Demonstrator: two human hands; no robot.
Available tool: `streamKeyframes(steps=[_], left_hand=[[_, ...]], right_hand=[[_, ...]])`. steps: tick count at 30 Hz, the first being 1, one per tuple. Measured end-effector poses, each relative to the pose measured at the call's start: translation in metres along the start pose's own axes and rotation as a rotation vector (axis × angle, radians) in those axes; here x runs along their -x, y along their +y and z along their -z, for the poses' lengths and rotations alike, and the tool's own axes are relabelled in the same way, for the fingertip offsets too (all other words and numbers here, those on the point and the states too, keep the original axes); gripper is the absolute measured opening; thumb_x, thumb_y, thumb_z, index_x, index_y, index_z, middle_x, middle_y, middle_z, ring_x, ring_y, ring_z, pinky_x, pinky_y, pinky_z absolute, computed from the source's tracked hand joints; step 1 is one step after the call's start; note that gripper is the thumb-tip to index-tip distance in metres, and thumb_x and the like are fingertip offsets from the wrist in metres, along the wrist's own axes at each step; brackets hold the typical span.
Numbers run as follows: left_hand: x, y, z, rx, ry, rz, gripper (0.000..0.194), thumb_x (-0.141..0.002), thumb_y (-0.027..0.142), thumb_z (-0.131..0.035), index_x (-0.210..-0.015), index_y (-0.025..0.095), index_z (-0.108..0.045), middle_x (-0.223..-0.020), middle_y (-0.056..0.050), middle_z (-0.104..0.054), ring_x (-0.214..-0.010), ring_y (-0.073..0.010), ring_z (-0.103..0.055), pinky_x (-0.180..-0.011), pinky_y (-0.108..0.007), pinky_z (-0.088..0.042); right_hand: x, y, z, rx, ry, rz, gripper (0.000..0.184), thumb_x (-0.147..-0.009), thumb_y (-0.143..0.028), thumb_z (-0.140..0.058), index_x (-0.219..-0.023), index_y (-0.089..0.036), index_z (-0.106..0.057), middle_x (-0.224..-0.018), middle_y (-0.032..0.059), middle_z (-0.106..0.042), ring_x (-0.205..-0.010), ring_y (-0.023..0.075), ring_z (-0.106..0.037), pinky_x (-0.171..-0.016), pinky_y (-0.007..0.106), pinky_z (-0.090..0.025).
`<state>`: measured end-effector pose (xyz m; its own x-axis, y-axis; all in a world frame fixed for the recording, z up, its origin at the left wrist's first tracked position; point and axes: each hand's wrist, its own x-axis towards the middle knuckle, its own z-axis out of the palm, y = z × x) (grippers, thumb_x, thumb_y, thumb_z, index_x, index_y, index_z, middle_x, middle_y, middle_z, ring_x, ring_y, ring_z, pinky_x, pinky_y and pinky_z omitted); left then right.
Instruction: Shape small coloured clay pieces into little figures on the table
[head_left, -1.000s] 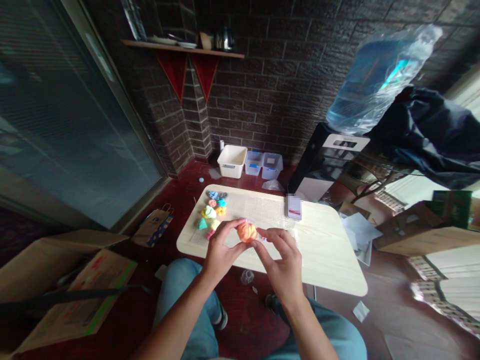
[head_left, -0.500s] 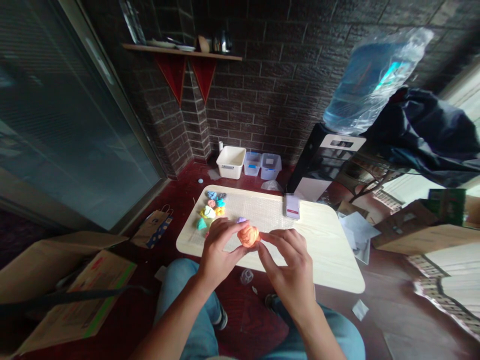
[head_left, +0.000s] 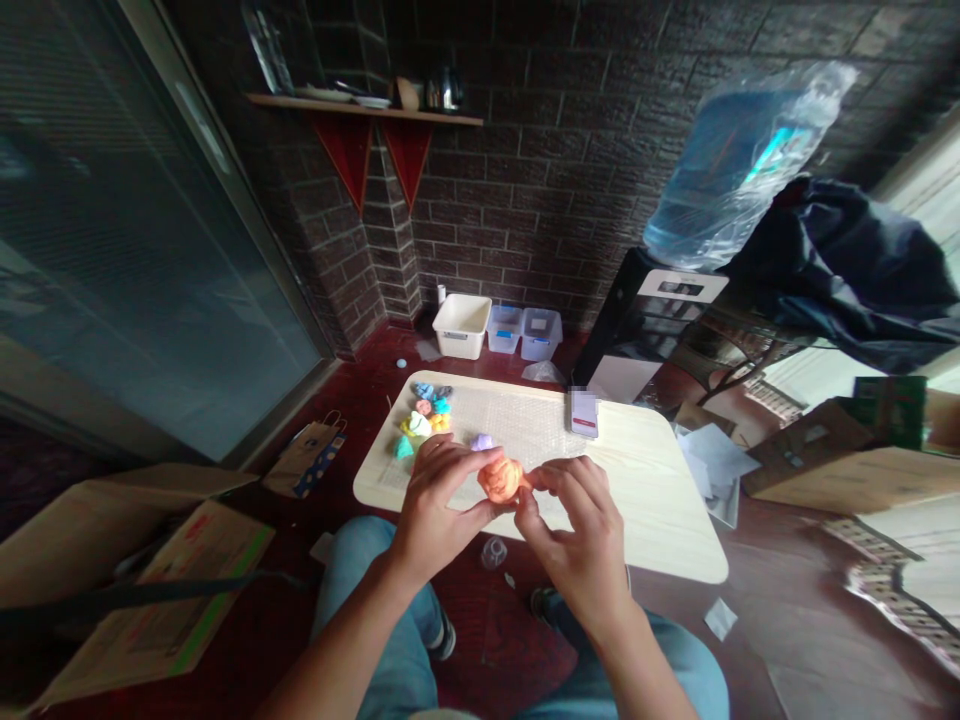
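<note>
An orange lump of clay (head_left: 501, 478) is held above the near edge of a small light wooden table (head_left: 660, 500). My left hand (head_left: 439, 500) curls round its left side with fingers and thumb. My right hand (head_left: 577, 530) pinches its right side. Several small coloured clay pieces (head_left: 421, 420) lie on a clear mat (head_left: 517, 420) at the table's far left. A small purple piece (head_left: 481, 441) lies just beyond my left hand. A white and red card box (head_left: 584, 412) rests further back on the table.
Open cardboard boxes (head_left: 135, 560) lie on the floor at left, a paper bag (head_left: 307, 455) beside the table. White and clear bins (head_left: 495, 325) stand against the brick wall. A water dispenser (head_left: 675, 290) with a blue bottle stands at right.
Both hands have drawn the orange clay slightly nearer and lower, and the right fingers have closed tighter on it. The purple piece behind the left hand now shows.
</note>
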<state>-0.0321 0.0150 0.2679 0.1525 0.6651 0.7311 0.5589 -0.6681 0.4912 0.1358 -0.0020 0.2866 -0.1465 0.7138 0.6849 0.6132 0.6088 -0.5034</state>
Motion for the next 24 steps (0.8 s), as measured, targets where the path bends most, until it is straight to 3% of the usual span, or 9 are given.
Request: streamKeyframes(steps=[4, 9, 15, 19, 24], left_hand=[[0.0, 0.005, 0.005, 0.066, -0.042, 0.1, 0.04, -0.072, 0.026, -0.077, -0.109, 0.024, -0.063, -0.099, -0.002, -0.07, -0.097, -0.0173, -0.061, -0.096, -0.034, -0.043], [-0.002, 0.009, 0.013, 0.286, -0.196, 0.377, 0.045, -0.068, 0.033, -0.079, -0.11, 0.024, -0.066, -0.104, -0.003, -0.069, -0.096, -0.0172, -0.063, -0.088, -0.029, -0.048], [-0.012, 0.008, 0.02, 0.492, -0.34, 0.671, 0.054, -0.061, 0.038, -0.083, -0.109, 0.02, -0.068, -0.108, -0.006, -0.071, -0.105, -0.0224, -0.062, -0.099, -0.033, -0.045], [-0.016, 0.006, 0.023, 0.51, -0.399, 0.65, 0.056, -0.061, 0.038, -0.083, -0.112, 0.019, -0.067, -0.113, -0.007, -0.07, -0.108, -0.0243, -0.061, -0.102, -0.038, -0.043], [-0.021, 0.005, 0.027, 0.491, -0.475, 0.616, 0.053, -0.061, 0.035, -0.083, -0.11, 0.019, -0.068, -0.113, -0.006, -0.07, -0.107, -0.0229, -0.062, -0.099, -0.035, -0.045]], right_hand=[[0.0, 0.001, 0.002, 0.003, -0.021, 0.087, 0.014, -0.083, -0.008, -0.059, -0.09, -0.019, -0.054, -0.081, 0.0042, -0.058, -0.077, 0.0194, -0.051, -0.071, 0.037, -0.041], [-0.001, 0.003, 0.011, -0.042, -0.084, 0.203, 0.021, -0.083, -0.005, -0.059, -0.098, -0.018, -0.053, -0.085, 0.0057, -0.058, -0.08, 0.0201, -0.052, -0.07, 0.036, -0.043], [-0.005, 0.006, 0.027, -0.146, -0.188, 0.134, 0.029, -0.086, -0.014, -0.063, -0.113, -0.02, -0.054, -0.097, 0.0066, -0.058, -0.092, 0.0209, -0.054, -0.078, 0.037, -0.047], [-0.011, 0.006, 0.036, -0.099, -0.302, 0.167, 0.031, -0.089, -0.016, -0.059, -0.119, -0.023, -0.056, -0.099, 0.0065, -0.059, -0.094, 0.0212, -0.055, -0.08, 0.039, -0.047], [-0.016, 0.005, 0.04, 0.023, -0.367, 0.242, 0.024, -0.09, -0.017, -0.057, -0.114, -0.022, -0.06, -0.098, 0.0076, -0.064, -0.087, 0.0218, -0.055, -0.077, 0.041, -0.045]])
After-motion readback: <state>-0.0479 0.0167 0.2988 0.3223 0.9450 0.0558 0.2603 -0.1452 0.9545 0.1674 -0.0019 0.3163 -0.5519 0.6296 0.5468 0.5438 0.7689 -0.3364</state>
